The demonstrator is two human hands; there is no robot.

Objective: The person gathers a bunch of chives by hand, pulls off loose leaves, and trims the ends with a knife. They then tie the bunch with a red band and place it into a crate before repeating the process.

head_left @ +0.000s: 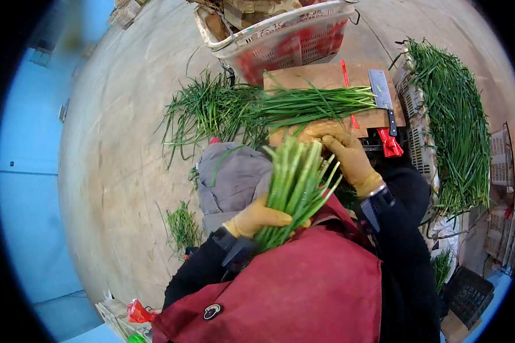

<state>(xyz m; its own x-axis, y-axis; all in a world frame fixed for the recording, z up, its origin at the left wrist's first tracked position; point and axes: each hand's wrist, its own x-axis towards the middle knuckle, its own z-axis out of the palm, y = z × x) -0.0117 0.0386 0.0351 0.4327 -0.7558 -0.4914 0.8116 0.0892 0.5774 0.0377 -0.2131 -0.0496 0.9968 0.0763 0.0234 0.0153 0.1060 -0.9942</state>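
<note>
My left hand [256, 219], in a yellow glove, is wrapped round a bunch of garlic chives [294, 180], whose pale stem ends point away from me. My right hand [349, 159], gloved too, is beside the top of that bunch with its thumb and fingers bent together; what they pinch, if anything, is hidden. Just beyond, a pile of chives [320, 104] lies across a cardboard sheet [303, 75], over a red strip [345, 74]. A cleaver [380, 91] with a black handle lies at the stem ends, right of the pile.
Loose chives [212, 108] spread left of the cardboard, and a small clump [182, 227] lies on the floor. A long crate [415, 108] heaped with chives stands at right. Ahead is a white-and-red basket [292, 48]. Grey cloth [232, 177] lies by my left hand; red ties [389, 144] hang right.
</note>
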